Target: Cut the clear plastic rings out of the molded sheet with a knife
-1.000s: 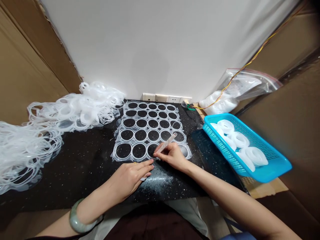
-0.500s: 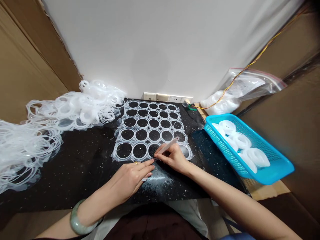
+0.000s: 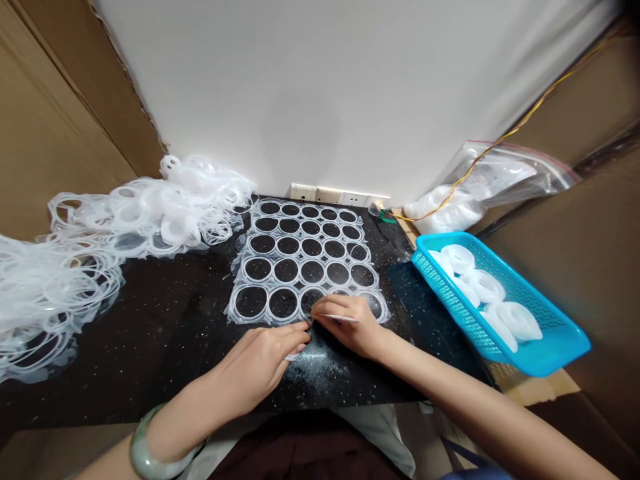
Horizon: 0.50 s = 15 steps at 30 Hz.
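A translucent, rubbery-looking sheet of joined rings, in rows of round openings, lies flat on the black speckled tabletop. At its front edge, my right hand is closed around a thin, flat, pale stick, now seen nearly edge-on. My left hand has its fingers pressed together, fingertips almost meeting the right ones. A small white piece pokes out beneath the left fingers; most of it is hidden. White powder is scattered over the surface below both hands.
A heap of loose translucent rings spreads along the left. On the right stands a blue plastic basket with several white rolled coils. Behind it lie clear plastic bags and a yellow wire. Sockets line the wall's base.
The stick in my right hand has tipped from slanting upward to lying nearly level, and that hand has turned slightly. My left hand stays almost where it was. The view has shifted a little.
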### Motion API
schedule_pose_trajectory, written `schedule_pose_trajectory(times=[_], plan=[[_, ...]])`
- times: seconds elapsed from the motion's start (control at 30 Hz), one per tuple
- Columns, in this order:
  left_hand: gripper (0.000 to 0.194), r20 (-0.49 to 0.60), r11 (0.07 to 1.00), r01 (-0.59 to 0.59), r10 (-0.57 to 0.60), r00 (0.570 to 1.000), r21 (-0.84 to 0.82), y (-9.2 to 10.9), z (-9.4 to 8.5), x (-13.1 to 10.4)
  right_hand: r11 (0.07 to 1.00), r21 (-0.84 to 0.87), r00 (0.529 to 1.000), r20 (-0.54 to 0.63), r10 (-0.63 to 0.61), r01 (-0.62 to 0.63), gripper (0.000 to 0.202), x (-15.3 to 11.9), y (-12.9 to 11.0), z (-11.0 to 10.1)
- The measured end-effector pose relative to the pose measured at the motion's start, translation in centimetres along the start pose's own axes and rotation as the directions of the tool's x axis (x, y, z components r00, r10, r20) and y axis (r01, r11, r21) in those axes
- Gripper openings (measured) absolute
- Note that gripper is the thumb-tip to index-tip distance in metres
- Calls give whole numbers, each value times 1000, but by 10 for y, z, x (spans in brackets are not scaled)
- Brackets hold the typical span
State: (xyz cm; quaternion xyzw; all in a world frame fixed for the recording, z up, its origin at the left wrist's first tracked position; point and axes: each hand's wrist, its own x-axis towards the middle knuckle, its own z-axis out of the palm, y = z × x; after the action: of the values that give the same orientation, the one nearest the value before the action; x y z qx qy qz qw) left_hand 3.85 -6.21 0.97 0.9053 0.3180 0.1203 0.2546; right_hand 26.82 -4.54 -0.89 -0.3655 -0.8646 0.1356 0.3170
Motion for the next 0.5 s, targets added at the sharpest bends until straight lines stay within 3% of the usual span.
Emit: schedule_pose_trajectory(times=[0.27, 0.5], plan=[[45, 37, 999, 27, -26, 999, -28, 0, 0, -4, 993, -108, 999, 12, -47, 48, 17, 9, 11, -2], [45, 50, 998, 19, -16, 999, -56, 0, -1, -5, 982, 159, 995, -12, 101, -98, 11, 8, 7, -5]])
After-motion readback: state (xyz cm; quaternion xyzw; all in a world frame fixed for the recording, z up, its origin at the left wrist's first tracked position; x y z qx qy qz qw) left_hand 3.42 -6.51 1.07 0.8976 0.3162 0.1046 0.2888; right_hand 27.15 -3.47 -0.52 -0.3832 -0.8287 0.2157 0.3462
